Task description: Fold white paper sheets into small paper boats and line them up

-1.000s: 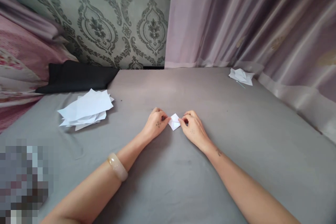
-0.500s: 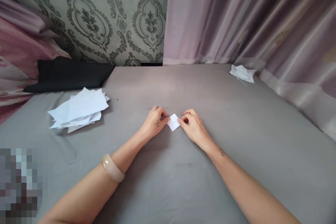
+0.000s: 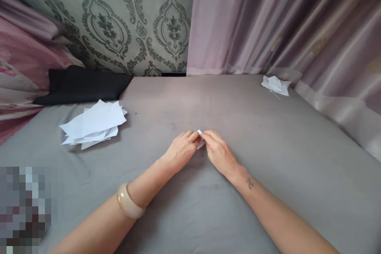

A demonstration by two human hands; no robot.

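A small folded white paper (image 3: 200, 139) lies on the grey sheet (image 3: 268, 158) at the middle of the view, mostly covered by my fingers. My left hand (image 3: 181, 150) presses on its left side with the fingers stretched forward and close together. My right hand (image 3: 218, 151) lies on its right side in the same way, fingertips meeting those of the left hand. Only a corner and a sliver of the paper show between them. A pale bangle (image 3: 127, 206) sits on my left wrist.
A loose stack of white paper sheets (image 3: 93, 124) lies at the left. A black cloth (image 3: 83, 85) is behind it by the patterned wall. Crumpled white paper (image 3: 275, 85) rests at the far right near the mauve curtain (image 3: 282, 20).
Both hands have closed in over the small paper from its sides. Their fingers went from curled pinches at the paper's corners to flat presses on top, hiding most of it.
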